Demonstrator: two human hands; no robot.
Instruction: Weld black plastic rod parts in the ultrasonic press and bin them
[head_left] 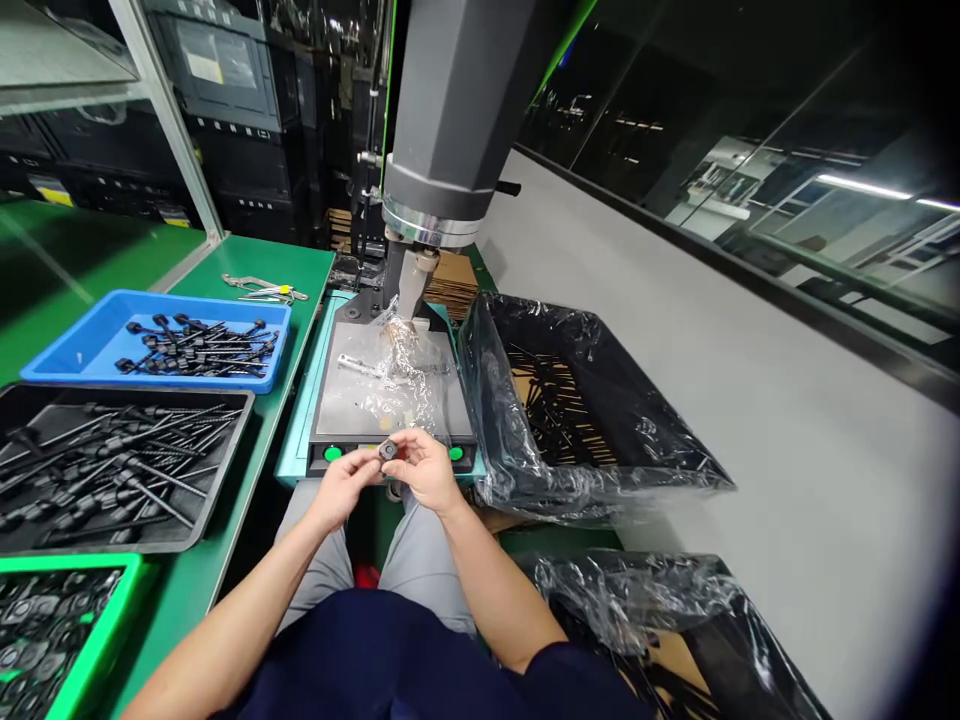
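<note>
My left hand (346, 484) and my right hand (425, 466) meet in front of the press machine's base (390, 385), both pinching one small black square part (388, 450) between their fingertips. The hands hover just before the front panel with its two green buttons (332, 453). Crinkled clear plastic film (390, 375) lies on the metal plate under the grey press head (450, 110).
At left stand a blue tray (75, 345) of black rods, a black tray (112, 465) of more rods and a green bin (90, 640) of small black parts. Pliers (262, 290) lie behind. Right of the machine, plastic-lined bins (570, 410) hold finished rods.
</note>
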